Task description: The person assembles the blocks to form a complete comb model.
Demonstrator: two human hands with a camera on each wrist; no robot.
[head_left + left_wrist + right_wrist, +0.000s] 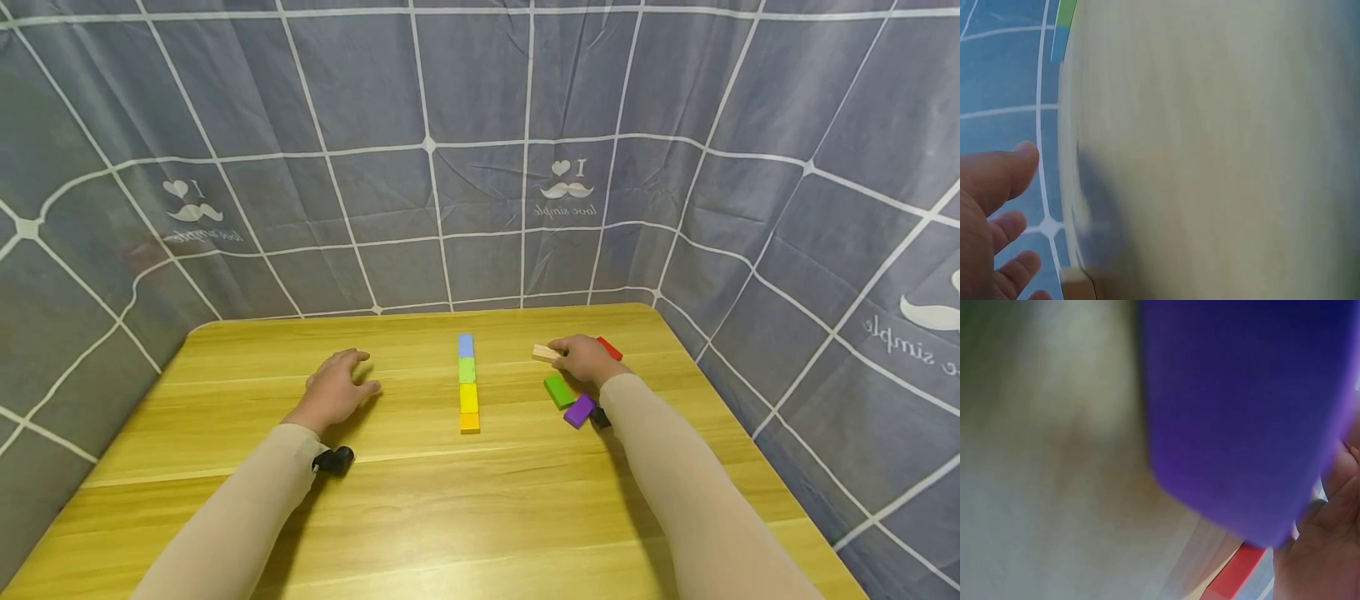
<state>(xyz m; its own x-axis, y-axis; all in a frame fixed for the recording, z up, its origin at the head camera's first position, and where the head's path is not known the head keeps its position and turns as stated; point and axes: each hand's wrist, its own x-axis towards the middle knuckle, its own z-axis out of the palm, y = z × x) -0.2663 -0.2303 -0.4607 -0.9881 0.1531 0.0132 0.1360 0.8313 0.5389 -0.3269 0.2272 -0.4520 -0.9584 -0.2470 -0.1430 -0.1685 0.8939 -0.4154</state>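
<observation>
At the right of the table my right hand [585, 358] pinches a plain wooden block [544, 353] between thumb and fingers. Just behind that hand is a red block [611, 348], partly covered by it. Nearer to me lie a green block [558, 391] and a purple block [579, 411]; the purple one [1241, 412] fills much of the right wrist view. My left hand [335, 389] hovers on the left side with fingers relaxed and apart, holding nothing. Mid-table, a straight row joins blue [466, 345], light green [467, 370], yellow [468, 398] and orange [469, 423] blocks end to end.
The wood-grain table [405, 517] ends at a back edge against a grey curtain [480, 200] with white grid lines. More curtain hangs along the left and right sides. A black wrist camera [334, 461] sits under the left sleeve.
</observation>
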